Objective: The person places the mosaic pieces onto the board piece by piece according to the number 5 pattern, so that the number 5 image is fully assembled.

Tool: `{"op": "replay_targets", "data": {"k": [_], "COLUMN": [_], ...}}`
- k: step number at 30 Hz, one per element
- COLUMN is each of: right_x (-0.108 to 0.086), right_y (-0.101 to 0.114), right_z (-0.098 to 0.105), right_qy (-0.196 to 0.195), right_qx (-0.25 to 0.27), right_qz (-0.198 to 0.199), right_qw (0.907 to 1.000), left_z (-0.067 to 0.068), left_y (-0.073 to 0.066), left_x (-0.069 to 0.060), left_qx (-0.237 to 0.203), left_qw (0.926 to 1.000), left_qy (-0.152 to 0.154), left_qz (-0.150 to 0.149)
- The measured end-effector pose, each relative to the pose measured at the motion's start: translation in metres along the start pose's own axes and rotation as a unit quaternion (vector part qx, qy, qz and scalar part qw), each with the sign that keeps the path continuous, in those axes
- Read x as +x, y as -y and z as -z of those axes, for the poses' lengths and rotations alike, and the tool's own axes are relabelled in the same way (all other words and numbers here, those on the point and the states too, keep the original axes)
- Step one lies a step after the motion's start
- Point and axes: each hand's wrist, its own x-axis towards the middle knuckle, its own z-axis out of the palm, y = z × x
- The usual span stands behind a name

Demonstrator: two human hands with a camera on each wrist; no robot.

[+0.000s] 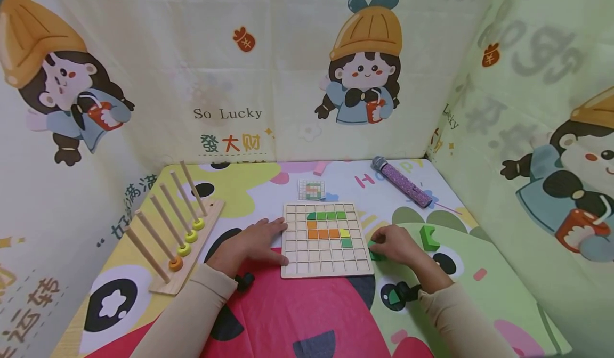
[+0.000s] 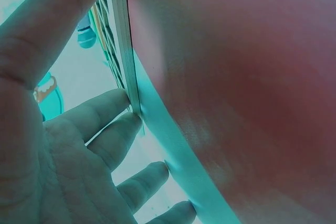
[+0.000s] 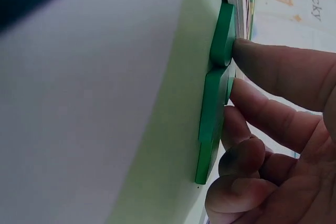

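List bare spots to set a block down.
Bare: cloth nearside of the board, between the sleeves; between board and microphone; beyond the left hand, between peg rack and board. Crowded: board's right edge, with right hand and green blocks.

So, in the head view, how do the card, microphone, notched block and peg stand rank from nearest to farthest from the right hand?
1. Notched block: just right of the right hand.
2. Microphone: behind that hand.
3. Card: leftward, behind the board.
4. Peg stand: far left, past the left hand.
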Motion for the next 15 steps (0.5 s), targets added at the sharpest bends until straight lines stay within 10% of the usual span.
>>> {"op": "replay_targets", "data": {"k": [15], "right_x": [-0.0006], "right_y": [0.0029], "right_z": [-0.0006], "right_qy": [-0.005], "right_qx": [0.006], "right_qz": [-0.007], "right_qw": [0.9999], "left_z": [-0.0018], "left_y": [0.0006], "left_x": [0.0007], "left_qx": [0.001], "left_qw": [1.0000], "left_qy": [-0.001], "left_qz": [0.002]}}
